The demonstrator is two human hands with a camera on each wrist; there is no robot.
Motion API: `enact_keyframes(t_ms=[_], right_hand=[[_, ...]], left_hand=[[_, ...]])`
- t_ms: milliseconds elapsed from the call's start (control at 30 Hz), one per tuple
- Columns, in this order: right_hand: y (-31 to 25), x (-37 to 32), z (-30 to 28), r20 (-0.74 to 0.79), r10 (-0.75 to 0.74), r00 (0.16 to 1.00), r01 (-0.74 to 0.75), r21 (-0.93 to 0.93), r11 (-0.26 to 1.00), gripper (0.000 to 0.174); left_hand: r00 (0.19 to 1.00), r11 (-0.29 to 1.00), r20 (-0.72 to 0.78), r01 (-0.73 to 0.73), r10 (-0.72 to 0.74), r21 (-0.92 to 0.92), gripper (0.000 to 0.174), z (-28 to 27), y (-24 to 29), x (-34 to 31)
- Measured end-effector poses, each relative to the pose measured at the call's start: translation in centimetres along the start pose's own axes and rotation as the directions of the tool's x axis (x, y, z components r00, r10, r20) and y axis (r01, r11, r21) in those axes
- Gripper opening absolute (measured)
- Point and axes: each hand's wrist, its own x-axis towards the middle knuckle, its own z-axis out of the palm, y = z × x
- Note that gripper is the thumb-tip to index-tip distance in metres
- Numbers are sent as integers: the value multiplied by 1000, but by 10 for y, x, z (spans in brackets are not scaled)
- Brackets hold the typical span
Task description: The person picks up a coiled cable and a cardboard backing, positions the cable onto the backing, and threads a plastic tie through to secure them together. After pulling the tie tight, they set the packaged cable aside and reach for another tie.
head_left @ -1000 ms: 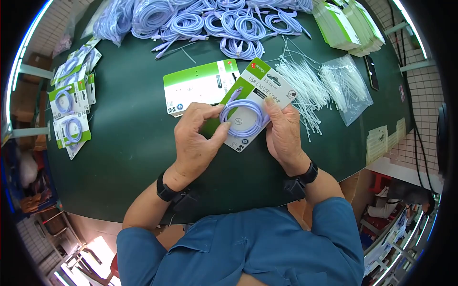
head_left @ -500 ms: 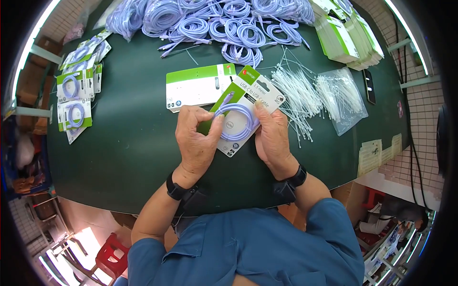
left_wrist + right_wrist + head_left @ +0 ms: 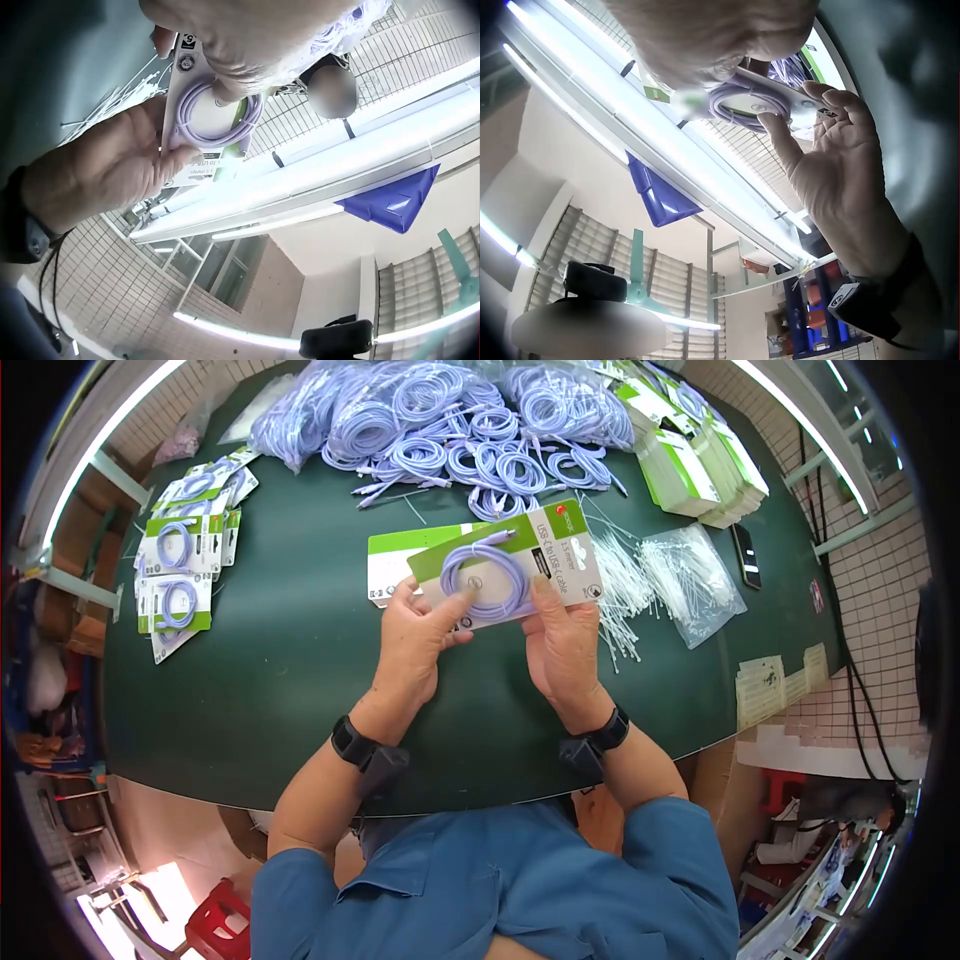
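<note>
Both hands hold a white and green cable card (image 3: 578, 560) above the table, with a coiled lilac USB-C cable (image 3: 519, 582) on its front. The left hand (image 3: 408, 650) grips the card's left end, its thumb lying over the coil's lower left. At the lower right edge, the right hand (image 3: 565, 648) pinches the card with the thumb on its printed face and the fingers behind. In the left wrist view the coil (image 3: 184, 120) shows a tie around it. Partly hidden behind the held card lies a stack of similar cards (image 3: 385, 565).
White cable ties (image 3: 622, 600) lie loose to the right, beside a clear bag of ties (image 3: 690, 585) and a phone (image 3: 746, 556). Lilac cables (image 3: 420, 457) are heaped at the back. Carded cables (image 3: 178, 605) overlap at left; card stacks (image 3: 680, 475) stand back right.
The card has turned clockwise, so its printed end now points right and it lies nearer level across the view. The left thumb has shifted from the coil's left edge to its lower part.
</note>
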Motion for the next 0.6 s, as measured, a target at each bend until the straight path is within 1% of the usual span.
enact_keyframes(t_ms=[33,100,133,167,233,267,300,333,367,400,500,533,600], right_hand=[[1,-1,0,25,14,1000,-15,44,999,41],[3,-1,-1,80,54,995,-64,122,990,45],[2,1,-2,102,56,993,-67,105,992,45],[1,3,-4,66,36,997,-37,24,999,46],[-1,10,-10,-5,-16,1000,16,-135,991,48],[-5,20,-19,20,-103,995,105,-158,982,50],[-13,33,-31,38,-191,981,194,-175,965,53],[-26,40,-37,1,-261,965,255,-224,941,52],[-38,44,-40,-32,-331,943,310,-273,911,51],[-46,45,-42,-38,-332,943,310,-274,911,51],[-64,39,-35,174,-359,917,392,-565,726,48],[-67,35,-27,154,-363,919,384,-564,731,48],[-67,24,-3,400,-231,887,453,-652,608,40]], left_hand=[[1000,1000,2,-17,17,-15,59,0,-1,-2],[1000,995,29,-4,7,-100,55,3,-9,-8],[999,990,42,3,3,-144,53,4,-12,-7],[999,986,36,-9,15,-166,53,4,-8,-5],[986,989,104,-135,129,55,50,-3,5,6],[974,965,148,-197,173,170,48,-7,14,11],[974,967,149,-197,173,164,48,-12,25,17],[920,862,213,-384,328,331,48,-17,37,24],[838,694,303,-546,455,469,48,-18,47,24],[839,694,306,-545,451,470,48,-16,56,19],[772,497,406,-629,488,598,55,-6,80,4],[775,493,419,-627,473,603,55,-5,78,4],[729,362,496,-673,472,645,58,0,72,1]])
